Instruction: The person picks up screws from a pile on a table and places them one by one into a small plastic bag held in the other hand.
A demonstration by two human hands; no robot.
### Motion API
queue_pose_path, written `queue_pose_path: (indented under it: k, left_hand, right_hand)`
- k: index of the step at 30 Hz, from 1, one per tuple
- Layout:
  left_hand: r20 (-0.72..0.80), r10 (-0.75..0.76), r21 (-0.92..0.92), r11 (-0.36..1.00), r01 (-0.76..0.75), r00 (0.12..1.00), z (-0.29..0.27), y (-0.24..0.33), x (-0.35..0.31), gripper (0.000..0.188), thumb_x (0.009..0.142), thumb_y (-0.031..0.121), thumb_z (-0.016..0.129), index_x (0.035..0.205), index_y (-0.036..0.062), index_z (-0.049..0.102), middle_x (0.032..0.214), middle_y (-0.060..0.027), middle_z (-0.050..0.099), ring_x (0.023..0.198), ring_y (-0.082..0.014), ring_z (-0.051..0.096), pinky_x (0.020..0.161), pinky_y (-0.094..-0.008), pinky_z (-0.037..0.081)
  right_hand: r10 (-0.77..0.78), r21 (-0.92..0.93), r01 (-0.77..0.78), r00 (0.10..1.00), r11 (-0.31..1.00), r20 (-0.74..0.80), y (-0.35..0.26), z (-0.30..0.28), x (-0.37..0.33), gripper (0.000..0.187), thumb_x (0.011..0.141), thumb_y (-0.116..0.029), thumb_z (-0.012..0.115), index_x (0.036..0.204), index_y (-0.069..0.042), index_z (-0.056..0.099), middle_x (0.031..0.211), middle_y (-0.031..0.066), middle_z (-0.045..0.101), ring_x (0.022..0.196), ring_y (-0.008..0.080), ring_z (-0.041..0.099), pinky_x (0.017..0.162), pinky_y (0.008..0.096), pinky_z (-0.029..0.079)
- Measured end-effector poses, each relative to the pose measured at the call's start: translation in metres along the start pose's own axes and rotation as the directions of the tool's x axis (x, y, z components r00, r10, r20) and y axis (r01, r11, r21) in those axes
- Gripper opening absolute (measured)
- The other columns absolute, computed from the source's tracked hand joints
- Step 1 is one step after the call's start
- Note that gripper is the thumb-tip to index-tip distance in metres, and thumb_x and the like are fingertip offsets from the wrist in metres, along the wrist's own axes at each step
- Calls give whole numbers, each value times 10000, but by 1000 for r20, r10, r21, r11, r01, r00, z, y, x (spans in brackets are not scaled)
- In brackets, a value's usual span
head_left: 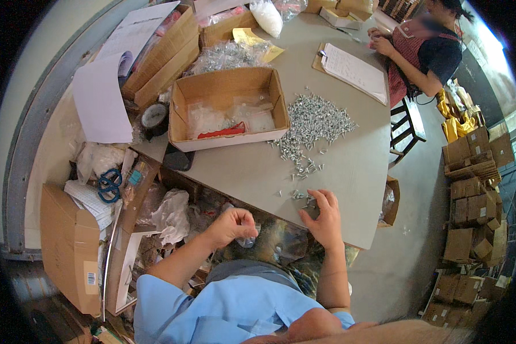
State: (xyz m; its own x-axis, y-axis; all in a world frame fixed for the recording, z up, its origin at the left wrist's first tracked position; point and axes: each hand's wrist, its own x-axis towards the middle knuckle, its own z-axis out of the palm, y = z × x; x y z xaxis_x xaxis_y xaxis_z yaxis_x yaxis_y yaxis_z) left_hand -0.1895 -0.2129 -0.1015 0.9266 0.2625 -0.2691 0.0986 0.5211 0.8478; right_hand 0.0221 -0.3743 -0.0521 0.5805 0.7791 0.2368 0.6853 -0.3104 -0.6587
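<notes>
A heap of small silver screws (321,120) lies on the grey table (241,172), thinning toward its near edge. At that edge my right hand (327,221) rests with thumb and fingers apart, beside a few loose screws (297,195). My left hand (234,226) is closed in a pinch in front of the table, on what looks like a small clear plastic bag (247,239). Behind, an open cardboard box (229,139) contains small clear bags (206,119) and a red strip-like thing (222,131).
A clipboard (355,71) lies at the far right, near a co-worker (421,51) in a red apron. Bags of metal parts (229,56) and a tape roll (153,116) sit behind the box. Blue-handled scissors (109,185) are at left. Stacked cartons (473,200) line the right side.
</notes>
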Motion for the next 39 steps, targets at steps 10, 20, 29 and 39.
queue_pose_path:
  k: [10, 20, 29, 39]
  left_hand:
    - [164, -168, 435, 897, 82, 972, -15, -98, -2, 270, 788, 212, 748, 919, -3, 651, 982, -79, 633, 861, -146, 571, 774, -296, 458]
    - [298, -17, 246, 967, -59, 954, 45, -111, 19, 387, 759, 221, 741, 1045, 2, 598, 891, -41, 640, 840, -153, 568, 787, -329, 468]
    - [190, -65, 465, 885, -32, 980, 50, -116, 33, 312, 660, 180, 807, 849, 43, 599, 837, -107, 638, 806, -207, 601, 727, -350, 468]
    - [117, 24, 469, 880, -76, 993, 51, -134, 36, 329, 669, 248, 818, 829, 38, 622, 782, -89, 650, 730, -173, 597, 689, -339, 476]
  right_hand:
    - [-38, -39, 37, 998, 999, -46, 2, 13, 1, 245, 696, -70, 669, 933, -46, 612, 1002, 135, 561, 969, 332, 530, 828, 396, 451]
    - [-76, -93, 76, 997, 993, 7, -9, 7, -15, 177, 716, -52, 669, 887, -38, 627, 941, 127, 589, 840, 317, 581, 734, 377, 488]
    - [-33, 58, 24, 988, 998, 150, -16, 2, 6, 236, 758, -9, 628, 990, -48, 645, 956, 125, 568, 800, 272, 580, 696, 335, 496]
    - [-167, -35, 170, 982, 985, 88, -9, 24, 26, 186, 743, -7, 621, 923, -38, 655, 930, 142, 588, 876, 327, 574, 782, 388, 478]
